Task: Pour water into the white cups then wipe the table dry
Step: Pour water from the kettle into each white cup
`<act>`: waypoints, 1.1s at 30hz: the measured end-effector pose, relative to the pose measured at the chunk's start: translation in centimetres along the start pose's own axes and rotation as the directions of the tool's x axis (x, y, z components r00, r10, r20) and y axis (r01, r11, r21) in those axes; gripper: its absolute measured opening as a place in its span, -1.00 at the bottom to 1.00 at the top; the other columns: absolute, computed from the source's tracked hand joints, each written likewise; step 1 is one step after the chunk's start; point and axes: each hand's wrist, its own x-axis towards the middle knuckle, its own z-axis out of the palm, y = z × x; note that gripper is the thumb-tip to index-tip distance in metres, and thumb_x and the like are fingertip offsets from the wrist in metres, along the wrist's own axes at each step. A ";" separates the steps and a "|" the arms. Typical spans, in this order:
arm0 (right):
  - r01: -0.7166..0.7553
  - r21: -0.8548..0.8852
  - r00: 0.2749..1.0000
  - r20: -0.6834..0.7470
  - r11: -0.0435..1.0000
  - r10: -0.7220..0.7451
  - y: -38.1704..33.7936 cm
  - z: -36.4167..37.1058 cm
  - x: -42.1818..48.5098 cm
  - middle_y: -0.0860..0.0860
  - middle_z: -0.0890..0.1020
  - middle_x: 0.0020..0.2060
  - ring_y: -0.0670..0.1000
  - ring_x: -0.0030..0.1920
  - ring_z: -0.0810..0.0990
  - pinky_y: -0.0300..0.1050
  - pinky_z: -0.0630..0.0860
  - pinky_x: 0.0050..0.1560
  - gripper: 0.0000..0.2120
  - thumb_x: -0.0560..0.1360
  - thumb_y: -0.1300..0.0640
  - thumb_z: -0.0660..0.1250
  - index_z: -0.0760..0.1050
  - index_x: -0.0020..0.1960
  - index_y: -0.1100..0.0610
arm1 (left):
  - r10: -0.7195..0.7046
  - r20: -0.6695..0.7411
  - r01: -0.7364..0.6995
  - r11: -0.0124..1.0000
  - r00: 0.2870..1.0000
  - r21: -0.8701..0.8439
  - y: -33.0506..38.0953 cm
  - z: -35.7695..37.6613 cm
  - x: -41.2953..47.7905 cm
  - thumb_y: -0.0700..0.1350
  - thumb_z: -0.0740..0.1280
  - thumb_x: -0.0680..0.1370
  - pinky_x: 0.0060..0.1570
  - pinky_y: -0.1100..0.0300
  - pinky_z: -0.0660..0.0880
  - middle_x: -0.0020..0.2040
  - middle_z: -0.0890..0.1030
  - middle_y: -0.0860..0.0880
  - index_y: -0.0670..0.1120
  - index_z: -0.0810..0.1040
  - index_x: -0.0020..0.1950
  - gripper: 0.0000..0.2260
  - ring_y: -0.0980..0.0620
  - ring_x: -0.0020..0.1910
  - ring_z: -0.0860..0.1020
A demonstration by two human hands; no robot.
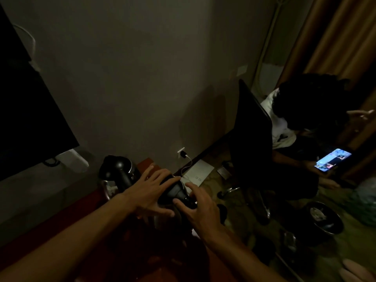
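The room is very dim. A dark kettle (175, 192) with a shiny metal body stands on the reddish-brown table (147, 162) near its right edge. My left hand (151, 192) lies over the kettle's top, fingers on its far side and thumb on its near side. My right hand (201, 210) is at the kettle's right side, fingers spread and curved, thumb touching the dark handle part. No white cups or cloth can be made out.
A second black rounded appliance (120, 169) stands just left of the kettle. A dark screen (30, 119) hangs at left. Right of the table are a black chair (252, 139), a seated person with a lit phone (333, 159), a bin (325, 218) and a wall socket (182, 153).
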 end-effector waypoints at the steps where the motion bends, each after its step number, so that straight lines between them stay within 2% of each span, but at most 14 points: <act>1: 0.004 0.005 1.000 0.005 1.000 -0.004 0.1 0.2 0.0 -0.27 0.45 -0.01 -0.33 -0.08 0.43 -0.47 0.32 -0.16 -0.45 0.44 -0.30 0.39 0.43 0.36 -0.14 | 0.022 -0.007 -0.022 1.000 1.000 -0.012 -0.2 0.1 0.3 0.65 0.02 0.33 0.49 -0.15 -0.37 0.62 -0.04 0.00 0.18 -0.27 0.60 0.01 0.02 0.59 -0.15; 3: 0.018 0.029 1.000 0.016 0.999 -0.019 0.4 0.6 -0.1 -0.22 0.52 0.08 -0.31 -0.02 0.46 -0.49 0.37 -0.08 -0.42 0.44 -0.31 0.38 0.42 0.39 -0.11 | 0.067 -0.006 -0.067 0.998 0.998 -0.013 -0.7 0.1 0.9 0.64 0.09 0.32 0.50 -0.15 -0.34 0.60 0.00 0.01 0.20 -0.27 0.59 0.03 0.01 0.58 -0.06; 5: 0.028 0.060 1.000 0.011 0.998 -0.029 0.6 0.9 -0.1 -0.19 0.54 0.14 -0.25 0.05 0.50 -0.42 0.45 0.01 -0.39 0.43 -0.35 0.34 0.40 0.40 -0.14 | 0.103 0.023 -0.103 0.995 0.994 0.000 -1.0 -0.1 1.6 0.62 0.17 0.30 0.51 -0.14 -0.27 0.59 0.05 0.01 0.18 -0.23 0.59 0.05 -0.02 0.56 0.04; 7: 0.037 0.081 0.999 0.001 0.996 -0.037 0.8 1.2 -0.1 -0.18 0.55 0.16 -0.22 0.08 0.53 -0.33 0.53 0.04 -0.40 0.43 -0.37 0.33 0.37 0.39 -0.18 | 0.130 0.065 -0.129 0.991 0.989 -0.019 -1.0 -0.4 2.4 0.59 0.27 0.27 0.53 -0.12 -0.03 0.56 0.09 0.02 0.18 -0.17 0.58 0.07 -0.06 0.51 0.14; 9: 0.043 0.122 0.999 -0.008 0.992 -0.043 1.0 1.6 -0.1 -0.24 0.56 0.19 -0.24 0.12 0.55 -0.30 0.57 0.07 -0.41 0.43 -0.38 0.34 0.35 0.40 -0.25 | 0.161 0.088 -0.156 0.986 0.983 -0.067 -0.9 -0.6 3.0 0.52 0.36 0.26 0.41 -0.03 0.28 0.51 0.11 0.06 0.21 -0.11 0.56 0.05 -0.06 0.42 0.23; 11: 0.024 0.182 0.999 -0.025 0.983 -0.020 1.1 2.1 -0.2 -0.36 0.52 0.18 -0.31 0.15 0.54 -0.31 0.57 0.09 -0.40 0.43 -0.40 0.34 0.31 0.41 -0.31 | 0.194 0.094 -0.186 0.979 0.977 -0.085 -0.9 -0.6 3.3 0.47 0.41 0.26 0.31 0.02 0.40 0.47 0.13 0.07 0.23 -0.09 0.54 0.03 -0.04 0.37 0.24; 14: 0.011 0.261 0.999 -0.035 0.965 -0.002 1.3 2.9 -0.4 -0.45 0.49 0.20 -0.31 0.20 0.54 -0.32 0.57 0.11 -0.42 0.45 -0.37 0.36 0.27 0.42 -0.38 | 0.214 0.117 -0.206 0.976 0.970 -0.072 -0.8 -0.6 3.5 0.42 0.45 0.28 0.30 -0.04 0.42 0.45 0.13 0.06 0.24 -0.08 0.52 0.01 -0.05 0.36 0.22; 20: 0.027 0.313 0.995 -0.097 0.949 0.004 2.3 3.9 -0.3 -0.40 0.50 0.25 -0.31 0.23 0.52 -0.43 0.49 0.12 -0.44 0.47 -0.27 0.43 0.31 0.41 -0.36 | 0.234 0.092 -0.224 0.968 0.968 -0.109 -0.8 -0.6 3.5 0.37 0.47 0.31 0.26 -0.03 0.42 0.41 0.18 0.05 0.21 0.01 0.52 -0.05 -0.03 0.34 0.24; 24: 0.053 0.330 0.991 -0.136 0.942 -0.009 2.8 4.6 -0.6 -0.33 0.52 0.28 -0.25 0.22 0.56 -0.36 0.56 0.08 -0.41 0.49 -0.19 0.45 0.33 0.46 -0.26 | 0.240 0.065 -0.229 0.963 0.969 -0.142 -0.9 -0.8 3.3 0.36 0.48 0.30 0.24 -0.05 0.44 0.40 0.20 0.06 0.22 0.04 0.50 -0.08 -0.01 0.32 0.24; 26: 0.059 0.345 0.989 -0.147 0.937 -0.009 2.9 4.7 -0.9 -0.29 0.53 0.29 -0.22 0.22 0.58 -0.31 0.61 0.02 -0.40 0.50 -0.17 0.45 0.33 0.48 -0.22 | 0.249 0.048 -0.243 0.964 0.967 -0.110 -0.8 -0.8 3.2 0.39 0.46 0.29 0.22 -0.04 0.45 0.39 0.22 0.06 0.22 0.06 0.50 -0.09 0.00 0.31 0.25; 30: 0.079 0.353 0.987 -0.159 0.932 -0.024 2.5 4.2 -1.7 -0.36 0.49 0.31 -0.25 0.25 0.55 -0.32 0.60 0.01 -0.41 0.50 -0.19 0.44 0.32 0.47 -0.27 | 0.253 0.004 -0.253 0.967 0.968 -0.024 -0.5 -0.6 2.6 0.49 0.37 0.29 0.20 0.08 0.27 0.43 0.20 0.06 0.23 0.00 0.52 -0.06 -0.01 0.32 0.27; 33: 0.091 0.352 0.986 -0.161 0.932 -0.035 1.9 3.4 -2.5 -0.43 0.46 0.30 -0.27 0.26 0.53 -0.33 0.59 0.05 -0.42 0.50 -0.22 0.42 0.31 0.46 -0.31 | 0.235 0.010 -0.235 0.972 0.972 -0.030 0.2 -0.6 1.9 0.49 0.36 0.30 0.25 0.01 0.32 0.46 0.19 0.05 0.24 -0.02 0.53 -0.05 -0.02 0.35 0.26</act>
